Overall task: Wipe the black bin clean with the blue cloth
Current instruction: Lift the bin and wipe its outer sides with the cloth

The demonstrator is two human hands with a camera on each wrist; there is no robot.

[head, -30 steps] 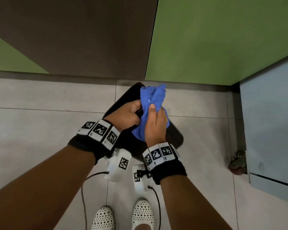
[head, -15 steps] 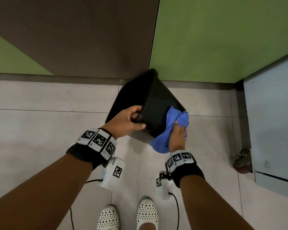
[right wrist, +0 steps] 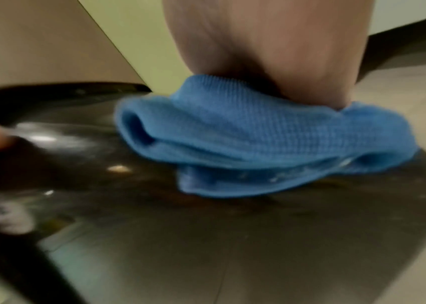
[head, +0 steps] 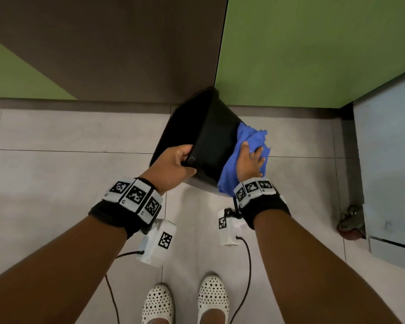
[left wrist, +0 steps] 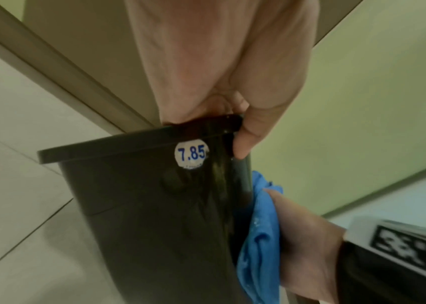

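Since the earlier frames, the black bin (head: 211, 136) has been tipped further, so that its mouth is turned to the left and away, and the blue cloth (head: 241, 146) has been carried from the rim down to the outer wall on the right side. Behind the bin, a wall of green (head: 313, 47) and brown panels (head: 117, 43) is seen, and below it a floor of grey tiles (head: 56, 183). The bin is held tilted above the floor by the left hand (head: 173, 167), whose fingers are curled over the rim while the thumb is laid on the outer side. Just beside this grip, a round white price sticker (left wrist: 192, 154) with "7.85" is found under the rim. On the far side of the wall from the grip, the bunched cloth is pressed flat against the bin by the right hand (head: 250, 162), with fingers spread and nearly straight. Below the hands, two white perforated shoes (head: 185, 302) are placed on the tiles.
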